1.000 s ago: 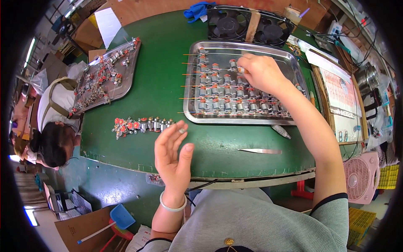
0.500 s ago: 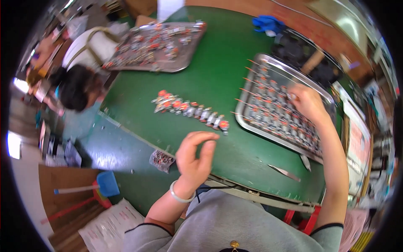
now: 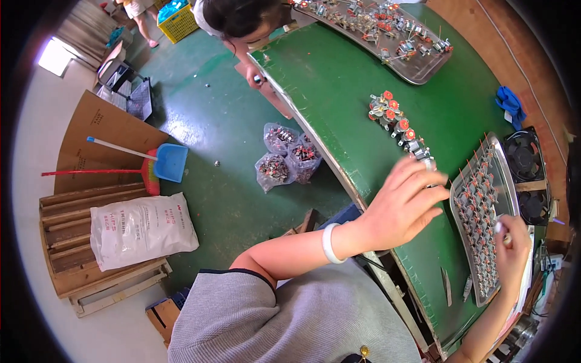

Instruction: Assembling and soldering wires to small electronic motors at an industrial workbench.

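Observation:
My left hand (image 3: 404,204), with a white bangle at the wrist, is over the green table (image 3: 339,115). Its fingers are loosely bent and apart, and no held thing shows. Just beyond the fingertips runs a row of small motor-like metal parts with orange-red tops (image 3: 403,125); the fingers hide its near end. My right hand (image 3: 514,249) is at the right side of a metal tray (image 3: 504,157) filled with rows of similar small grey parts (image 3: 475,199) and thin orange rods. Its fingers are bent together around a small whitish piece, too unclear to name.
Tweezers (image 3: 446,287) lie near the table's front edge. A second tray (image 3: 417,71) of loose parts is at the far side. Black fans (image 3: 521,154) and a blue cloth (image 3: 510,107) lie right. Across the table's left corner is a person (image 3: 242,18). Bags of parts (image 3: 273,169) stand on the floor.
The view has swung left, so the table now appears farther right. My left hand has come up to the near end of the row. The right hand remains at the tray.

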The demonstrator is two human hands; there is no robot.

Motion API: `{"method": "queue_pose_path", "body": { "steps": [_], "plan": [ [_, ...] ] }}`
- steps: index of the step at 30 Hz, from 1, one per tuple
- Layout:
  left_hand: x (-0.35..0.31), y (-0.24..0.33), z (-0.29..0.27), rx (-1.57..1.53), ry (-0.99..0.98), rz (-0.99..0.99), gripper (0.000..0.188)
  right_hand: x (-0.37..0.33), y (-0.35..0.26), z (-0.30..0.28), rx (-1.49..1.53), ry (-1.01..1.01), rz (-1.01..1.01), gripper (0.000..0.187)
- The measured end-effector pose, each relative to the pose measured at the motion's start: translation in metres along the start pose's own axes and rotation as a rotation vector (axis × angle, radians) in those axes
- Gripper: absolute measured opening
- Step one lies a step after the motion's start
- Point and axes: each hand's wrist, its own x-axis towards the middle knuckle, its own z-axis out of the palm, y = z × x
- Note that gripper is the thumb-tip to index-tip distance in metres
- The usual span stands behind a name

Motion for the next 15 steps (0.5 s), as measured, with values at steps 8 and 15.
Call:
{"method": "queue_pose_path", "body": {
  "steps": [8, 15],
  "plan": [
    [0.011, -0.028, -0.011, 0.429, -0.331, 0.04, 0.027, 0.004, -0.08, 0.051, -0.137, -0.168, -0.205, 0.041],
    [0.015, -0.019, -0.009, 0.353, -0.26, 0.023, 0.022, 0.022, -0.086, 0.08, -0.273, -0.122, -0.153, 0.033]
  ]
}}
